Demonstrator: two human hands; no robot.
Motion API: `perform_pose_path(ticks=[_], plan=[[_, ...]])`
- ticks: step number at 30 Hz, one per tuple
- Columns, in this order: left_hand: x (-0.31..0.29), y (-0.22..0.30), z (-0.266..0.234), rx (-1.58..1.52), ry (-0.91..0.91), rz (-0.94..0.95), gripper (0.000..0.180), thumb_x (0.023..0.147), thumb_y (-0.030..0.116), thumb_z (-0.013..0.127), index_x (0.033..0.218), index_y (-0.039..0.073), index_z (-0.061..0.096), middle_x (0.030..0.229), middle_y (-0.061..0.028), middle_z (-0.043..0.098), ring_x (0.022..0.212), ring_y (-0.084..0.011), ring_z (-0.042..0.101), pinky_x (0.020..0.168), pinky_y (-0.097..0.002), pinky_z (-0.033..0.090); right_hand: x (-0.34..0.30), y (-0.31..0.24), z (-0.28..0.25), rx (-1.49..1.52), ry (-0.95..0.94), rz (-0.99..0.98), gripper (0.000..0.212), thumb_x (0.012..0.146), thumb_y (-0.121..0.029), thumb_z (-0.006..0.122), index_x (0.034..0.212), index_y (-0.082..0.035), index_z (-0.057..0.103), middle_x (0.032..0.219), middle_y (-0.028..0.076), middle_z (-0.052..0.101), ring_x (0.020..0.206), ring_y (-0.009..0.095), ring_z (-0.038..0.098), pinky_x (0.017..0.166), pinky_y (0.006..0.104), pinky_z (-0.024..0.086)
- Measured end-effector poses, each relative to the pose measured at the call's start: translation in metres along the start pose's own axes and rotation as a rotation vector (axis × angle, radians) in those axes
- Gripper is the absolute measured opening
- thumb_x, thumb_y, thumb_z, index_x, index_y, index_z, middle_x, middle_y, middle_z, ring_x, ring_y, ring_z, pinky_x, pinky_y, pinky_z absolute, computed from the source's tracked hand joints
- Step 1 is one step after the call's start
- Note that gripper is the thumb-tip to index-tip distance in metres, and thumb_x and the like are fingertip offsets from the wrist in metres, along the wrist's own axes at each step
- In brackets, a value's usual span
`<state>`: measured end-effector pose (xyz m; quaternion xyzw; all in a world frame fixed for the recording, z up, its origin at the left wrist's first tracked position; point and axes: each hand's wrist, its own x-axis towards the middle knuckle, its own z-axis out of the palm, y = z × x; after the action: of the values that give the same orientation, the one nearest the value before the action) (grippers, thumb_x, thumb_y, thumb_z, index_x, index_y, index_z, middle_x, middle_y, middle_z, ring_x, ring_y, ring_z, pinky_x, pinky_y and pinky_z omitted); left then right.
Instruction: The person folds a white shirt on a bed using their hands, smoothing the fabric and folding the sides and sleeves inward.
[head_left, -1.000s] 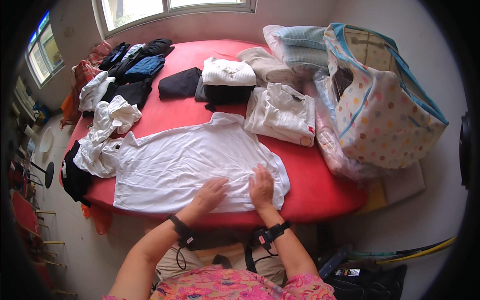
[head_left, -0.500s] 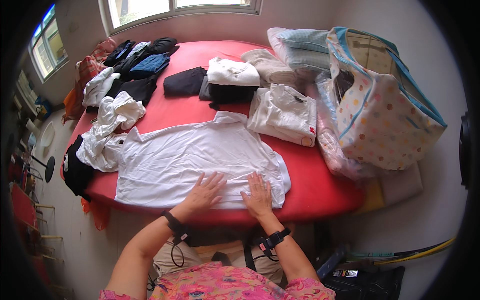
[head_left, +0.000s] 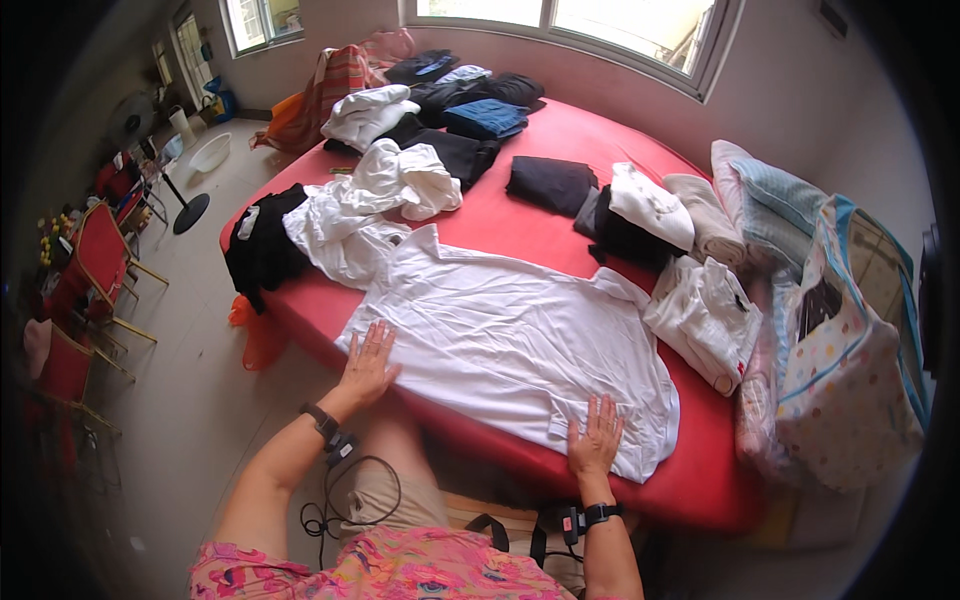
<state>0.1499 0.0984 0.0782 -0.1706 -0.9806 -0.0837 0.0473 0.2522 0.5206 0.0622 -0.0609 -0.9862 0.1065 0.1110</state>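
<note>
A white polo shirt [head_left: 500, 335] lies spread flat on the red bed [head_left: 600, 140], collar toward the far left. My left hand [head_left: 368, 362] rests palm down with fingers apart on the shirt's near left hem corner. At the near right hem corner my right hand [head_left: 595, 440] presses flat on the cloth, fingers spread. Neither hand grips anything.
A crumpled white garment [head_left: 375, 195] and a black one [head_left: 262, 245] lie left of the shirt. Folded white clothes [head_left: 705, 315], black and white stacks [head_left: 630, 210] and dark piles [head_left: 470, 100] cover the bed. A dotted bag [head_left: 845, 360] stands right. Red chairs [head_left: 85, 290] line the floor left.
My hands have slid apart along the shirt's near hem, left hand to the left corner, right hand to the right corner. The view has swung left.
</note>
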Motion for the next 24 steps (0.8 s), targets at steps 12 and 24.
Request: perform_pose_path(ticks=[12, 24], plan=[[0.067, -0.075, -0.021, -0.150, 0.043, -0.044, 0.054, 0.070, 0.021, 0.068, 0.120, 0.015, 0.050, 0.123, -0.0084, 0.052, 0.118, -0.0260, 0.044, 0.096, -0.0438, 0.032, 0.003, -0.006, -0.001, -0.049, 0.035, 0.004, 0.061, 0.081, -0.030, 0.055, 0.137, -0.011, 0.039, 0.145, 0.013, 0.032, 0.135, 0.029, 0.027, 0.110, 0.0458, 0.019], [0.088, -0.113, -0.021, -1.061, -0.257, -0.207, 0.038, 0.078, 0.032, 0.069, 0.095, 0.001, 0.056, 0.081, -0.0037, 0.056, 0.069, -0.0123, 0.050, 0.058, -0.0287, 0.042, 0.002, -0.009, 0.002, -0.072, 0.033, 0.002, 0.057, 0.083, -0.028, 0.054, 0.135, -0.010, 0.041, 0.144, 0.014, 0.033, 0.133, 0.030, 0.029, 0.108, 0.0460, 0.021]])
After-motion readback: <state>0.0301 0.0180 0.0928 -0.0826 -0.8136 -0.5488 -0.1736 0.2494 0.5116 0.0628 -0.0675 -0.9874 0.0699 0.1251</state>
